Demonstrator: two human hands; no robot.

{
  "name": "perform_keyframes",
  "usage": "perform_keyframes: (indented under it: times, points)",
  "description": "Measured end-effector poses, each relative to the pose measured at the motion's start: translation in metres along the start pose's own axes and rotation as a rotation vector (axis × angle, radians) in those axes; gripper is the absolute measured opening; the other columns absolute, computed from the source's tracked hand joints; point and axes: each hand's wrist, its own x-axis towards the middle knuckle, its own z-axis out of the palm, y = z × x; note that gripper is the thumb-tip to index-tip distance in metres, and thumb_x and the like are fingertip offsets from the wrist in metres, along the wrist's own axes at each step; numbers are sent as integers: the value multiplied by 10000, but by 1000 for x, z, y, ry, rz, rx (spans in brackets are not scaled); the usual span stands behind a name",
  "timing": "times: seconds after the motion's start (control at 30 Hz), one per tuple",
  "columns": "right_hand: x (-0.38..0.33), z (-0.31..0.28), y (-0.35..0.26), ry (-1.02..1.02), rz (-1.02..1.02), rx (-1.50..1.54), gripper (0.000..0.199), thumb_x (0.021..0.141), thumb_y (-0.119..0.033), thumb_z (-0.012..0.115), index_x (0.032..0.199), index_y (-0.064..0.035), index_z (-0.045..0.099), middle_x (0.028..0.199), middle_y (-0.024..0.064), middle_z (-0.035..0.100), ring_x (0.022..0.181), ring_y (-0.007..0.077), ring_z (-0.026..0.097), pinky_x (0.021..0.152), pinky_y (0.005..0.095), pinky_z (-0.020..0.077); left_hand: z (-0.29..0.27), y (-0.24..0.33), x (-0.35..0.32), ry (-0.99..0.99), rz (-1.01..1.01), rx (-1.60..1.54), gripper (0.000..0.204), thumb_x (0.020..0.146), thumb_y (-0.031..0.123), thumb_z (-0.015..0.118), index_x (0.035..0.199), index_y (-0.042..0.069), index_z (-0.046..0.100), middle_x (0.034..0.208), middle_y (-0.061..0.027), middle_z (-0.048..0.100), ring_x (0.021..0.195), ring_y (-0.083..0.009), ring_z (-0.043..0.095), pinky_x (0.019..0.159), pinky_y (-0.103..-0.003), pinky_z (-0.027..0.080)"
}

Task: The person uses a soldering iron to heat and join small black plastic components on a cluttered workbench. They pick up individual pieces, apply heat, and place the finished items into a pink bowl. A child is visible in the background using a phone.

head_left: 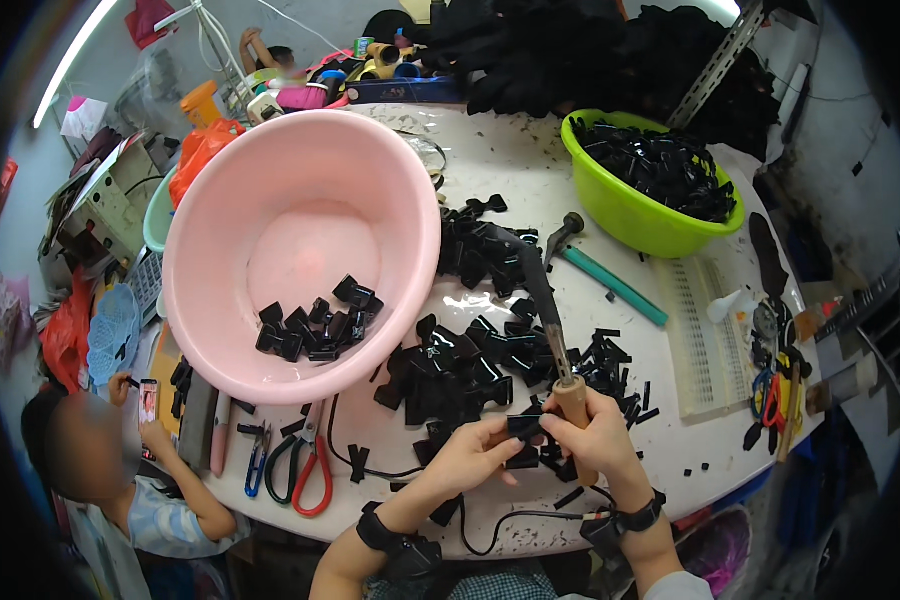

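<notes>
The big round pink plastic bowl [300, 250] holds a few shiny black bows [315, 322]. Right of it, the left hand [475, 452] pinches one small black bow [523, 427], and the right hand [595, 432] is closed around a wooden-handled iron tool [550, 320]

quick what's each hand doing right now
Left hand: closed, pinching a small black bow piece.
Right hand: closed around the wooden handle of a soldering iron, also touching the piece.

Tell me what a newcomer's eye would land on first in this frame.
The big pink basin at left centre, tilted, with a few black bows inside. Next, the green bowl of black pieces at upper right. Near the bottom, the left hand pinches a black bow while the right hand grips a wooden-handled iron.
</notes>
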Motion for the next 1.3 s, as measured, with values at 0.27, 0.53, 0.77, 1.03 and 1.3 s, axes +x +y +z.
perform_keyframes:
  times: [0.27, 0.53, 0.77, 1.03, 1.3]
  points:
    - [-2, -1, -2, -10, -7, 57, 173, 719, -99, 641, 826, -25, 527, 642, 15, 545, 468, 50, 491, 418, 178, 397, -10, 4, -3, -22, 4, -167, 294, 826, 29, 489, 1114, -24, 480, 885, -18, 542, 755, -56, 505, 671, -256, 530]
    - [-3, 0, -3, -21, 2, 64, 168, 712, -99, 651, 811, -23, 539, 625, 3, 531, 460, 44, 483, 420, 174, 394, -9, 11, -7, 12, -2, -147, 320, 818, 16, 488, 1127, -54, 448, 946, -54, 551, 818, -90, 543, 674, -238, 533]
    - [-4, 0, 1, -105, -85, -26, 145, 711, -89, 648, 816, -24, 573, 615, 1, 548, 481, 48, 497, 432, 185, 392, -6, 4, -6, 60, 11, -10, 300, 806, 3, 503, 1078, -116, 459, 967, -129, 571, 835, -146, 571, 661, -255, 538]
    - [1, 7, 2, -70, -51, -117, 153, 733, -109, 631, 842, -20, 575, 614, 4, 558, 510, 52, 495, 462, 200, 397, -12, 4, -5, 4, -36, -23, 282, 817, 21, 508, 1053, -129, 470, 948, -157, 567, 817, -159, 577, 665, -259, 539]
    - [2, 7, 4, -70, -52, -119, 162, 734, -111, 633, 856, -22, 575, 625, 13, 575, 523, 52, 510, 468, 197, 406, -11, 8, -6, -3, -65, -35, 277, 816, 24, 519, 1047, -124, 483, 934, -143, 574, 795, -157, 583, 670, -282, 544]
